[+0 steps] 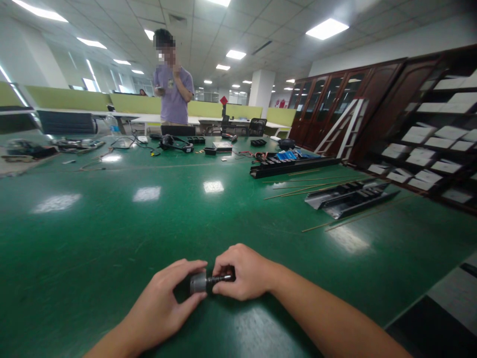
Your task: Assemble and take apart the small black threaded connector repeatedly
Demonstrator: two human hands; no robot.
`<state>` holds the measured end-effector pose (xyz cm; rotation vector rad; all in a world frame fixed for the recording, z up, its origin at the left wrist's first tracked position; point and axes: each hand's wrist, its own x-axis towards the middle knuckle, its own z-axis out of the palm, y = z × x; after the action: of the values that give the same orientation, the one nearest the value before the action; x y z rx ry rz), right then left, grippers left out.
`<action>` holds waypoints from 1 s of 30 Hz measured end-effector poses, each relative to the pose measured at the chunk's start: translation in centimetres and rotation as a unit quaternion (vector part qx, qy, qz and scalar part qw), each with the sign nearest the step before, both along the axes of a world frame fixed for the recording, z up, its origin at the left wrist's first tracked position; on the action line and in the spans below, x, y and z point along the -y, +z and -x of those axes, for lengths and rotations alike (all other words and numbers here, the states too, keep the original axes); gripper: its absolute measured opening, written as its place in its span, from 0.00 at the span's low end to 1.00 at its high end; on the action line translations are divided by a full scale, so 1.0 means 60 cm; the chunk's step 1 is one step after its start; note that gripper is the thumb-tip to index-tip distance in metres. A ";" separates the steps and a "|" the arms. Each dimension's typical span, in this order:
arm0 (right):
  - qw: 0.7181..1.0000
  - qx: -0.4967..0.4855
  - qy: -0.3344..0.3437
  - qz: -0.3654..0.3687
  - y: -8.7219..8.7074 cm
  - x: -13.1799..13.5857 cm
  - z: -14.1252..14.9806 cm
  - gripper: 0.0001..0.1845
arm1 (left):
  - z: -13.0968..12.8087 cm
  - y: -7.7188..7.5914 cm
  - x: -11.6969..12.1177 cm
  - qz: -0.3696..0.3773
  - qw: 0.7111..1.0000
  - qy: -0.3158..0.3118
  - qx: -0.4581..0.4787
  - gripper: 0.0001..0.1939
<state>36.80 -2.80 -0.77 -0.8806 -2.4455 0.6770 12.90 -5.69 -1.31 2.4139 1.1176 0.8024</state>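
Observation:
Low in the middle of the head view, a small grey metal cylinder [198, 283] lies sideways just above or on the green tabletop; which of the two I cannot tell. A dark, ridged shaft [213, 281] with a shiny tip extends from its right end. My left hand [164, 298] curves around the cylinder, thumb below and fingers above. With thumb and fingers closed, my right hand [242, 273] pinches the shaft from the right. Its fingers hide part of the shaft, and slight blur hides the finer detail.
Black metal channels [354, 198] and thin brass-coloured rods [294, 191] lie on the green table [112, 223] at right. Cables, black trays and a headset [175, 142] are along its far side. A person [175, 94] stands beyond; a stepladder [345, 129] leans by the cabinets.

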 end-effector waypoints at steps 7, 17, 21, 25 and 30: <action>1.000 -0.003 0.000 -0.009 -0.004 -0.003 0.001 0.12 | -0.001 0.005 0.001 0.012 1.000 -0.013 0.001 0.17; 1.000 -0.006 -0.006 -0.007 -0.003 -0.003 -0.002 0.10 | -0.009 0.020 -0.001 0.021 0.999 -0.034 0.005 0.11; 1.000 -0.011 -0.007 -0.011 -0.003 -0.003 -0.003 0.10 | -0.008 0.020 -0.001 0.015 0.999 -0.031 0.002 0.11; 1.000 -0.014 -0.012 -0.006 -0.003 -0.003 -0.003 0.10 | -0.005 0.017 -0.002 0.001 1.000 -0.026 0.007 0.11; 1.000 -0.014 -0.019 0.005 -0.007 -0.004 -0.005 0.10 | -0.003 0.013 -0.004 -0.007 1.000 -0.029 0.010 0.12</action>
<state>37.08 -2.55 -1.18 -0.9140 -2.3963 0.6838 13.07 -5.48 -0.51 2.4321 1.0343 0.8160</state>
